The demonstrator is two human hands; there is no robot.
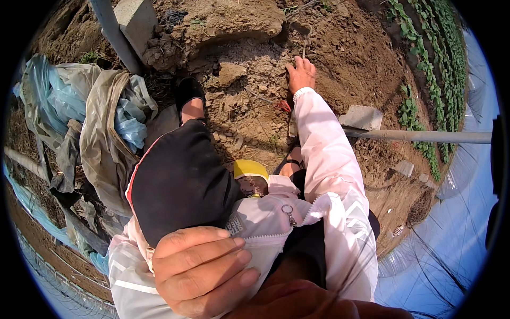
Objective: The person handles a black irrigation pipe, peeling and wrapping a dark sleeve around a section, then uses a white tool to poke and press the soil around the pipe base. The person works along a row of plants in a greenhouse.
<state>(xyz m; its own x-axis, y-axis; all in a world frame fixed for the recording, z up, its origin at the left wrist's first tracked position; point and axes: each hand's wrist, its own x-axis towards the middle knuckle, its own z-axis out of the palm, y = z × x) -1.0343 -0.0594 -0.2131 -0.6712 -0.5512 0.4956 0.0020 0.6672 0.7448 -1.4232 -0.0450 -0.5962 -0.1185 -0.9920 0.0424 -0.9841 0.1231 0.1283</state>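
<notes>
My right hand (302, 75) reaches out over the loose brown soil, its thumb spread away from bent fingers. A thin pale stick (304, 49) stands just beyond the fingertips; whether they touch it is unclear. Below that wrist, a red piece (284, 106), perhaps a tool's handle, lies on the ground. Close to my chest is my left hand (202, 268), with fingers curled together; its palm is hidden, so anything inside cannot be seen. Between my legs sits a yellow-rimmed object (251, 169), partly covered by my light pink jacket (332, 143).
Crumpled plastic sheeting (101, 106) is heaped on the left. A grey post (114, 34) and a concrete block (135, 24) stand far left. A pole (419, 136) and another block (362, 117) lie right, near green vines (435, 64). A raised soil bank (239, 21) is ahead.
</notes>
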